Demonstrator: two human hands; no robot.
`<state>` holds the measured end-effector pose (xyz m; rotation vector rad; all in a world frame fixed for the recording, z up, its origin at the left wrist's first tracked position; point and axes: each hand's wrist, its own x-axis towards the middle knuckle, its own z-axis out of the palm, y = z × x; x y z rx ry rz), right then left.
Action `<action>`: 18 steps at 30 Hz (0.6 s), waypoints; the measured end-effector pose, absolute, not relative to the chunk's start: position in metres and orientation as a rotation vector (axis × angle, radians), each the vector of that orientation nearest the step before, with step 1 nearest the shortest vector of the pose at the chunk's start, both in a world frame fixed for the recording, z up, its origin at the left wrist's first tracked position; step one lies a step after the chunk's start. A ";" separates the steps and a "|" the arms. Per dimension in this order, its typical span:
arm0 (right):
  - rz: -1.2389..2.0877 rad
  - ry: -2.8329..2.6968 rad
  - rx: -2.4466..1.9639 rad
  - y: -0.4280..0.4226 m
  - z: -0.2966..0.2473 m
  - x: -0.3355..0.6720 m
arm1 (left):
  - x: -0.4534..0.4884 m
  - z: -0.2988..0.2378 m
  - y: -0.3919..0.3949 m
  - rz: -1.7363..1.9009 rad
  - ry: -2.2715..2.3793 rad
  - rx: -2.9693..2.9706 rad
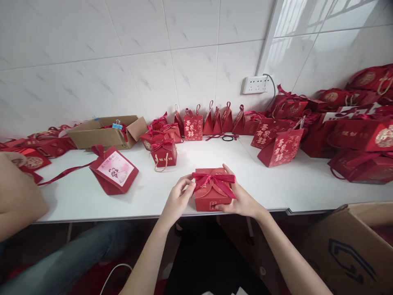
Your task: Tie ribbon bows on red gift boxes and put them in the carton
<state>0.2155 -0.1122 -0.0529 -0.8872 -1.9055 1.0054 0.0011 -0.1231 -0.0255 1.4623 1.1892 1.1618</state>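
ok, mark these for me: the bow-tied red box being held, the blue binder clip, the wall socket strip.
Bow-tied red box (211, 193): head view, on its folded top flaps.
Blue binder clip (116, 125): head view, on its blue body.
Wall socket strip (256, 85): head view, on its white faceplate.

The central box (205, 197) is red with gold print, its ribbon bow (215, 178) crimson. The left-hand box (108, 182) is red with a pink-and-white picture panel (116, 168). The tabletop (221, 151) is white, the wall tiles (193, 73) white veined grey, the large carton (356, 233) brown with blue markings.
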 end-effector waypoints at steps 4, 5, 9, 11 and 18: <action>0.742 -1.925 -0.928 -0.111 -0.062 0.216 | 0.003 -0.023 -0.135 1.179 1.370 1.519; 0.694 -1.928 -0.943 -0.112 -0.064 0.216 | 0.004 -0.022 -0.140 1.184 1.383 1.538; 0.581 -1.930 -0.960 -0.112 -0.068 0.217 | 0.007 -0.021 -0.159 1.150 1.334 1.568; 0.549 -1.926 -0.952 -0.113 -0.069 0.217 | 0.008 -0.021 -0.167 1.059 1.307 1.567; 0.472 -1.948 -0.881 -0.114 -0.067 0.224 | -0.018 -0.020 -0.176 0.662 1.268 1.700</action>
